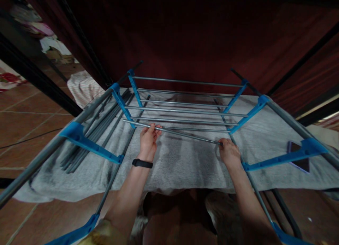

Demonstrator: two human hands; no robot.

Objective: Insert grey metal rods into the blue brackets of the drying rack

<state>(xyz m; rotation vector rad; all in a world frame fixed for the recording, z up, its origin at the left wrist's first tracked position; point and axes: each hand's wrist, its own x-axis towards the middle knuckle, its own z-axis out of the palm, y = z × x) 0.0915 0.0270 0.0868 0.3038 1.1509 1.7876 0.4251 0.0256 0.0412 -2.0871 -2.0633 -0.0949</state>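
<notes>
A thin grey metal rod [185, 134] slants across the middle of the head view, its left end higher in the picture than its right. My left hand [149, 137], with a black band on the wrist, pinches it left of its middle. At the rod's right end, my right hand [230, 151] has its fingers closed round the tip. Around my arms stands a rack frame of grey tubes with blue plastic brackets [122, 105]. Several crossbars [185, 111] span the far brackets. The nearer left bracket [91, 146] and nearer right bracket [286, 160] have no crossbar between them.
Grey cloth [185, 167] covers the surface below the frame. Several loose tubes [97, 132] lie on it at the left. A phone [299, 156] rests behind the right bracket. Dark red fabric [185, 36] hangs at the back; tiled floor [34, 128] shows at the left.
</notes>
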